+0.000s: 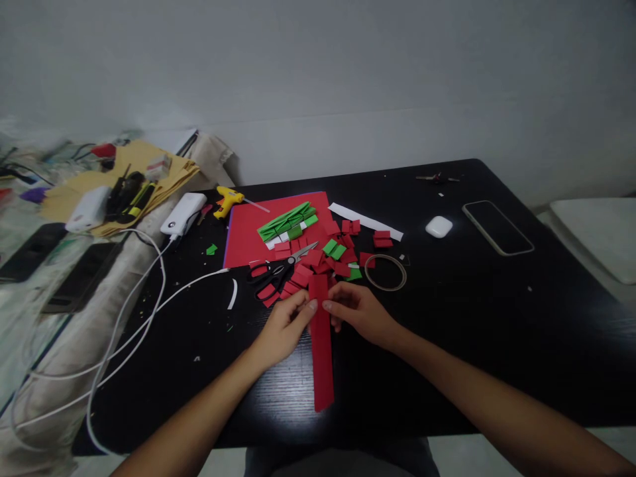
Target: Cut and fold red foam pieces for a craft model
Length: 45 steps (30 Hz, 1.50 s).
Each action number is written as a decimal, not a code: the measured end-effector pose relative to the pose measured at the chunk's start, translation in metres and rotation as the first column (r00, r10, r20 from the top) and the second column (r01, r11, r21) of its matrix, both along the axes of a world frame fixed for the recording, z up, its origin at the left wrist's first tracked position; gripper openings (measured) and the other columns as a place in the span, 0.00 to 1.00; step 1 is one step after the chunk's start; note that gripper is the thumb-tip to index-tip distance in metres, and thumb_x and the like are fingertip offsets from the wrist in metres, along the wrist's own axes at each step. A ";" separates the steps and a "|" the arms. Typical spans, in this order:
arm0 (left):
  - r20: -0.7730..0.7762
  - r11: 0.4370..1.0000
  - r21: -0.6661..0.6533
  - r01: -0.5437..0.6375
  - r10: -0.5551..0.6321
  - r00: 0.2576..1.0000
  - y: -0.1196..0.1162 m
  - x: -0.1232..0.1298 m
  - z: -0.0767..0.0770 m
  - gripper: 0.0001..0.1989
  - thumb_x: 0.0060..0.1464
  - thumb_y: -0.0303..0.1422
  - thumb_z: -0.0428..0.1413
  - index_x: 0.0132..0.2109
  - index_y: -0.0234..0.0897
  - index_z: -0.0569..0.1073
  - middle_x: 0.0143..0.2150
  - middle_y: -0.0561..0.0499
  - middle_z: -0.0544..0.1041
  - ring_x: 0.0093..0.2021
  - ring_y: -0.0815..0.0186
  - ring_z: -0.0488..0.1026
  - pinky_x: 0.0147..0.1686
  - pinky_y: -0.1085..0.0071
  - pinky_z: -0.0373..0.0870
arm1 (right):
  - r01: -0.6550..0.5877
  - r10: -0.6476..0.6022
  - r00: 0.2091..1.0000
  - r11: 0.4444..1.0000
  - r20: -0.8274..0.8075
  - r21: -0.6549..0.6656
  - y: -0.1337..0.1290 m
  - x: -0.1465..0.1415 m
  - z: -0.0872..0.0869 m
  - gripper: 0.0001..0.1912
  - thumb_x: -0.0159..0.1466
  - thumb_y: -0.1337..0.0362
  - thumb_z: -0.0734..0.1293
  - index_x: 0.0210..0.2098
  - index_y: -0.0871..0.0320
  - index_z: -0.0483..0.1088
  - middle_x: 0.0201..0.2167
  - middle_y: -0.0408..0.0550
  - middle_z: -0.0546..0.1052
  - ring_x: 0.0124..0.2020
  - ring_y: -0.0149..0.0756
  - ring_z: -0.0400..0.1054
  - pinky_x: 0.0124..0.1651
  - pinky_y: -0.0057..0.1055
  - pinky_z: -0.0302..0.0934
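Observation:
A long red paper strip runs upright in the view, held between my two hands near its far end. My left hand pinches its left edge, thumb on top. Opposite it, my right hand grips the right edge with the thumb on the strip and fingers curled beneath. Just beyond lie several small folded red paper pieces in a loose heap, with a few green folded pieces. Black-handled scissors rest on the heap's left side, blades partly apart.
Red sheets lie behind, bearing folded green paper. A yellow glue gun, white paper strip and tape ring surround the heap. At right are a white earbud case and phone; at left, a power bank and white cable.

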<state>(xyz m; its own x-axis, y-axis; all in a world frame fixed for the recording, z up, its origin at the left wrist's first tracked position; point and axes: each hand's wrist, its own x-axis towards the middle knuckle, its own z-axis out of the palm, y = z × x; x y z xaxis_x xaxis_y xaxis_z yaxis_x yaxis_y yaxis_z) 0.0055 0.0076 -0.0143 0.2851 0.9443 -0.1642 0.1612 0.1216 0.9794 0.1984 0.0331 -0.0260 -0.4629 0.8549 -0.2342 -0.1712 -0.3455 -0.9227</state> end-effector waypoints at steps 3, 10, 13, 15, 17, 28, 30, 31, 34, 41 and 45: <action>-0.015 1.000 0.009 0.004 -0.004 1.000 0.000 0.000 0.000 0.21 0.63 0.50 0.56 0.33 0.36 0.72 0.25 0.55 0.68 0.30 0.66 0.67 0.35 0.71 0.67 | -0.001 0.001 1.000 1.000 -0.004 0.000 0.000 0.000 0.000 0.21 0.55 0.49 0.79 0.33 0.59 0.71 0.23 0.38 0.73 0.21 0.27 0.68 0.26 0.26 0.66; 0.009 1.000 0.015 0.026 -0.026 1.000 0.001 0.000 0.000 0.21 0.63 0.51 0.56 0.37 0.35 0.76 0.26 0.53 0.71 0.30 0.65 0.68 0.36 0.69 0.69 | -0.026 0.026 0.999 1.000 -0.032 0.013 0.000 0.001 0.002 0.20 0.55 0.53 0.80 0.35 0.58 0.72 0.24 0.38 0.74 0.21 0.27 0.66 0.25 0.25 0.64; 0.036 0.998 0.018 0.052 -0.052 0.998 0.001 0.001 0.001 0.22 0.63 0.51 0.55 0.38 0.35 0.77 0.29 0.51 0.74 0.32 0.64 0.70 0.37 0.69 0.70 | -0.037 0.038 0.999 0.999 -0.013 0.030 0.000 0.001 0.002 0.19 0.56 0.52 0.79 0.35 0.58 0.73 0.25 0.39 0.74 0.21 0.27 0.66 0.25 0.26 0.64; 0.042 0.998 0.021 0.064 -0.065 0.997 0.001 0.000 0.001 0.22 0.64 0.50 0.55 0.38 0.34 0.78 0.31 0.49 0.76 0.34 0.63 0.71 0.38 0.69 0.70 | -0.041 0.041 0.999 0.998 0.003 0.041 0.000 0.001 0.002 0.19 0.56 0.51 0.79 0.34 0.58 0.72 0.25 0.39 0.73 0.21 0.26 0.65 0.25 0.25 0.63; 0.034 0.998 0.018 0.062 -0.063 0.997 0.001 0.000 0.001 0.22 0.65 0.49 0.54 0.36 0.35 0.78 0.31 0.49 0.76 0.34 0.62 0.72 0.38 0.68 0.71 | -0.042 0.042 0.999 0.998 0.002 0.042 0.000 0.002 0.003 0.19 0.57 0.51 0.79 0.33 0.58 0.72 0.23 0.38 0.71 0.21 0.26 0.65 0.25 0.25 0.62; 0.025 0.996 -0.020 0.083 -0.082 0.996 -0.001 0.000 -0.002 0.24 0.65 0.52 0.52 0.34 0.35 0.76 0.27 0.51 0.73 0.29 0.65 0.68 0.34 0.69 0.68 | -0.037 0.038 0.999 0.999 -0.017 0.034 0.000 0.002 0.003 0.19 0.57 0.51 0.78 0.32 0.59 0.72 0.23 0.38 0.72 0.22 0.28 0.67 0.26 0.26 0.65; 0.010 0.996 -0.011 0.086 -0.086 0.996 -0.001 0.000 -0.002 0.25 0.66 0.52 0.51 0.34 0.35 0.77 0.27 0.51 0.73 0.29 0.65 0.68 0.35 0.69 0.69 | -0.037 0.038 0.999 0.999 -0.026 0.029 0.000 0.002 0.002 0.19 0.57 0.51 0.78 0.33 0.59 0.72 0.23 0.39 0.73 0.22 0.28 0.67 0.27 0.26 0.65; 0.001 0.996 -0.004 0.088 -0.088 0.996 -0.001 0.000 -0.002 0.25 0.67 0.51 0.51 0.34 0.35 0.77 0.28 0.51 0.73 0.29 0.65 0.68 0.35 0.69 0.69 | -0.037 0.037 0.999 0.999 -0.031 0.026 0.000 0.002 0.002 0.19 0.57 0.52 0.79 0.33 0.59 0.72 0.23 0.39 0.73 0.22 0.28 0.68 0.27 0.26 0.66; -0.013 0.995 0.009 0.097 -0.097 0.995 -0.001 0.000 -0.002 0.25 0.68 0.51 0.49 0.34 0.35 0.77 0.28 0.51 0.73 0.30 0.65 0.69 0.36 0.69 0.69 | -0.032 0.033 0.998 0.999 -0.046 0.021 0.000 0.001 0.003 0.19 0.56 0.52 0.79 0.35 0.58 0.74 0.26 0.40 0.75 0.22 0.28 0.68 0.26 0.26 0.66; 0.025 0.993 0.008 0.118 -0.118 0.993 0.000 0.000 -0.001 0.25 0.66 0.52 0.51 0.37 0.35 0.78 0.30 0.50 0.75 0.31 0.64 0.70 0.37 0.69 0.69 | -0.035 0.036 0.998 0.999 -0.045 0.020 0.000 0.003 0.006 0.18 0.57 0.52 0.79 0.35 0.59 0.75 0.27 0.41 0.75 0.23 0.28 0.68 0.27 0.26 0.66; 0.007 0.995 0.008 0.100 -0.100 0.995 0.000 0.000 -0.001 0.25 0.65 0.52 0.52 0.36 0.35 0.78 0.29 0.51 0.74 0.29 0.66 0.68 0.36 0.69 0.69 | -0.035 0.035 0.999 0.999 -0.029 0.016 0.000 0.003 0.005 0.18 0.57 0.51 0.78 0.34 0.60 0.75 0.26 0.41 0.75 0.23 0.28 0.68 0.28 0.27 0.66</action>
<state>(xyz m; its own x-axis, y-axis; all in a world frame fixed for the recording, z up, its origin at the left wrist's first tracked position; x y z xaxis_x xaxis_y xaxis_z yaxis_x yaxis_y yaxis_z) 0.0051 0.0076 -0.0151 0.3794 0.9122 -0.1545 0.1645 0.0979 0.9815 0.2019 0.0336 -0.0206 -0.4993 0.8414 -0.2069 -0.1863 -0.3375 -0.9227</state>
